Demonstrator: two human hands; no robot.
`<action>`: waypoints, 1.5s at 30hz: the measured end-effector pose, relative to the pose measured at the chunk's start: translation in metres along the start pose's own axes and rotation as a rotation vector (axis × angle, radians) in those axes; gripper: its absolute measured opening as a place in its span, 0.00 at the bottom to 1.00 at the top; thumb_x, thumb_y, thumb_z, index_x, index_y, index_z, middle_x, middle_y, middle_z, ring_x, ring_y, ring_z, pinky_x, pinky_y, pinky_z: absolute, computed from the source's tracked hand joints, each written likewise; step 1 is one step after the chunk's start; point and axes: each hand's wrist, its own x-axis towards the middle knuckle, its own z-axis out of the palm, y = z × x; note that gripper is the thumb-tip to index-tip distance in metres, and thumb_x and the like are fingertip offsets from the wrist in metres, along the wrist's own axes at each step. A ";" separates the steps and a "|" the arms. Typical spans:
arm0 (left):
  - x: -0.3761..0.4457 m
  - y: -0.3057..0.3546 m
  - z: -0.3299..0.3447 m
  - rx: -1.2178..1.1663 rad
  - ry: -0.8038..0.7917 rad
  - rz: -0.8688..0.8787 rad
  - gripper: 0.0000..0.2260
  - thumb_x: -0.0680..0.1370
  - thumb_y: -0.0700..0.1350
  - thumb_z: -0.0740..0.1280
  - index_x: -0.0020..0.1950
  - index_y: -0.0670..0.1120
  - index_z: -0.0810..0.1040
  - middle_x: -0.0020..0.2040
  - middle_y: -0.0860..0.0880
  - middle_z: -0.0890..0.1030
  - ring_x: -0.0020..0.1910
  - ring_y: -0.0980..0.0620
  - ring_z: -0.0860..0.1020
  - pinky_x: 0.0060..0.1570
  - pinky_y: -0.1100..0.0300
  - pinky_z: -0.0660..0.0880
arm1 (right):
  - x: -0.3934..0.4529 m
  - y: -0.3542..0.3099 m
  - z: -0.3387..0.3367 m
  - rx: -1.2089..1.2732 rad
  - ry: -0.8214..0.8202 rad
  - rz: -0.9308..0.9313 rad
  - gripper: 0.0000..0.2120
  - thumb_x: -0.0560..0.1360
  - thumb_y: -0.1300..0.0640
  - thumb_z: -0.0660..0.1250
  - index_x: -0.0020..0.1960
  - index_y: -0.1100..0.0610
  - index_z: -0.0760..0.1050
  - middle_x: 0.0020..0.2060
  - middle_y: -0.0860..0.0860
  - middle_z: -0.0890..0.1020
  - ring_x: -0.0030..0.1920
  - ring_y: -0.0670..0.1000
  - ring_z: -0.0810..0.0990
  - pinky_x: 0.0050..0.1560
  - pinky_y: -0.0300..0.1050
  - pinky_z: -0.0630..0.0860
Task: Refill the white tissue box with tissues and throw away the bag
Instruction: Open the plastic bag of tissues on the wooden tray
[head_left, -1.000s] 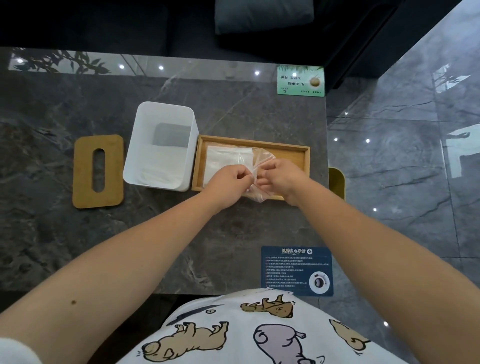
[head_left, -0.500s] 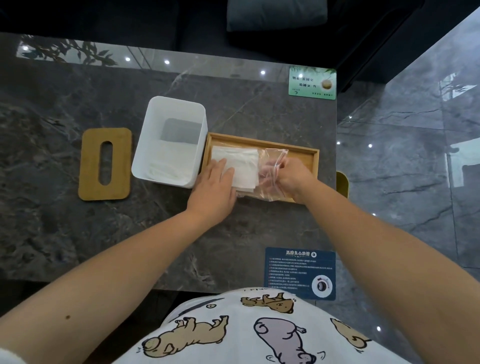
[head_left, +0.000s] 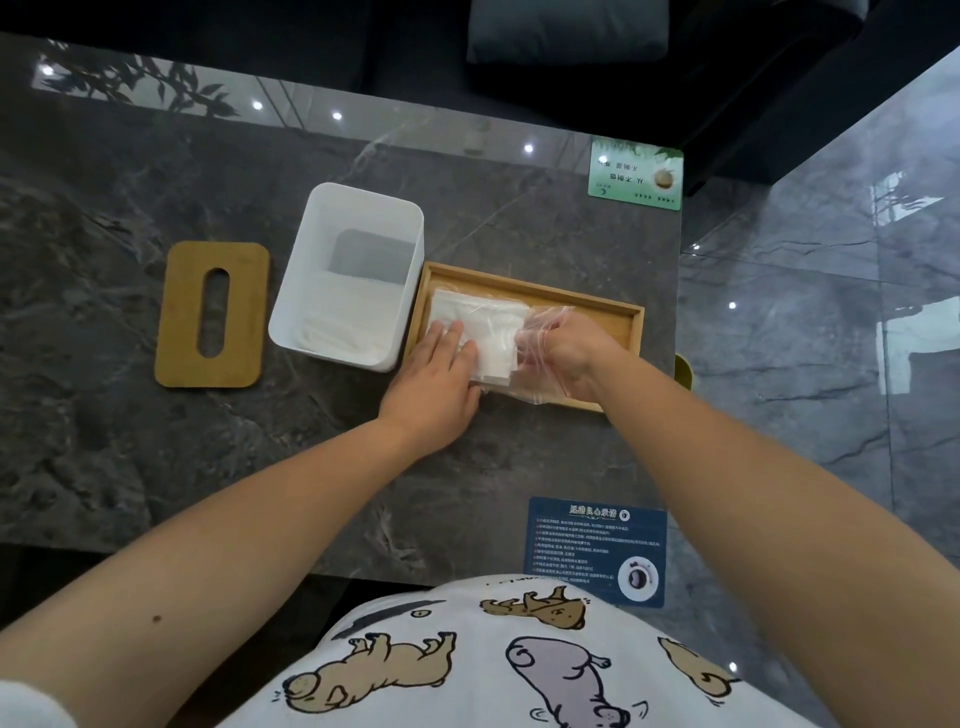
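Note:
The white tissue box (head_left: 317, 249) stands open on the dark marble table, with a few tissues low inside it. Its wooden lid (head_left: 244, 317) with a slot lies to the left. Right of the box, a wooden tray (head_left: 587, 312) holds a stack of white tissues (head_left: 493, 322) partly inside a clear plastic bag (head_left: 535, 325). My left hand (head_left: 439, 371) lies flat on the stack's left part, fingers spread. My right hand (head_left: 574, 348) grips the bag's open end at the stack's right side.
A green card (head_left: 636, 174) sits at the table's far right corner and a blue card (head_left: 597, 551) at the near right edge. A yellow-green object (head_left: 684, 370) peeks out beside the table's right edge. Glossy floor lies to the right, a dark sofa beyond.
One second ago both hands pinched the bag's end together. My left hand has since moved left and flattened on the tissues; my right hand keeps hold of the bag.

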 end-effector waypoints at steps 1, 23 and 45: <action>0.000 0.000 0.000 -0.005 0.003 0.002 0.26 0.81 0.54 0.55 0.76 0.44 0.57 0.79 0.41 0.54 0.78 0.43 0.47 0.75 0.48 0.48 | 0.001 -0.001 0.000 -0.007 -0.003 0.022 0.08 0.75 0.69 0.67 0.50 0.74 0.76 0.41 0.65 0.78 0.39 0.59 0.79 0.43 0.58 0.83; 0.003 0.005 0.001 0.158 -0.067 -0.061 0.30 0.80 0.54 0.53 0.78 0.43 0.48 0.80 0.42 0.48 0.78 0.42 0.45 0.74 0.48 0.46 | 0.008 0.011 -0.052 -0.248 0.279 0.188 0.05 0.76 0.57 0.70 0.45 0.59 0.82 0.37 0.55 0.79 0.31 0.50 0.74 0.31 0.40 0.75; 0.016 0.014 -0.031 0.242 -0.200 -0.085 0.32 0.76 0.56 0.56 0.76 0.44 0.57 0.79 0.43 0.56 0.77 0.40 0.51 0.73 0.40 0.52 | -0.095 -0.062 -0.131 -1.073 0.083 -0.452 0.06 0.73 0.54 0.66 0.47 0.46 0.71 0.44 0.49 0.80 0.43 0.49 0.78 0.43 0.47 0.78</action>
